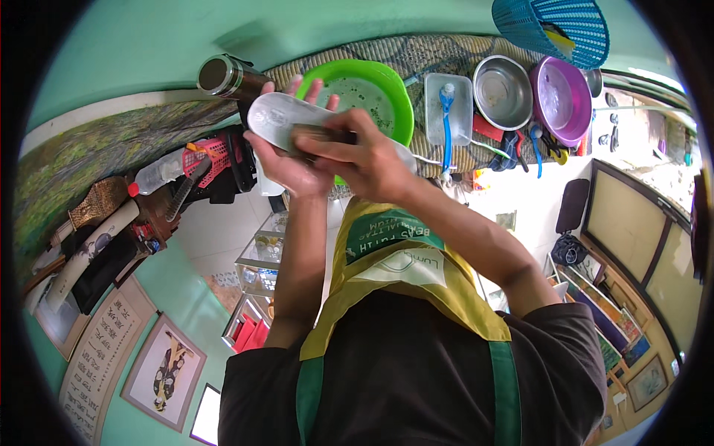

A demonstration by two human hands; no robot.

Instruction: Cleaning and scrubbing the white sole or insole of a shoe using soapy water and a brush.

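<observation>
A long whitish, shiny piece with a rounded end lies across the palm of my left hand. It looks like a shallow scoop or a sole; its exact kind cannot be made out. My left fingertips show past its far edge. Over its middle is my right hand, fingers bent around a dark brownish pad that presses on the surface. Motion smears this pad, and the fingers partly cover it. Both hands are raised in front of a bright green basin that holds cloudy, bubbly water.
Right of the basin stand a clear plastic box with a blue-handled brush, a steel bowl and a purple basin. A blue basket is at upper right. Left are a dark flask and a pink basket.
</observation>
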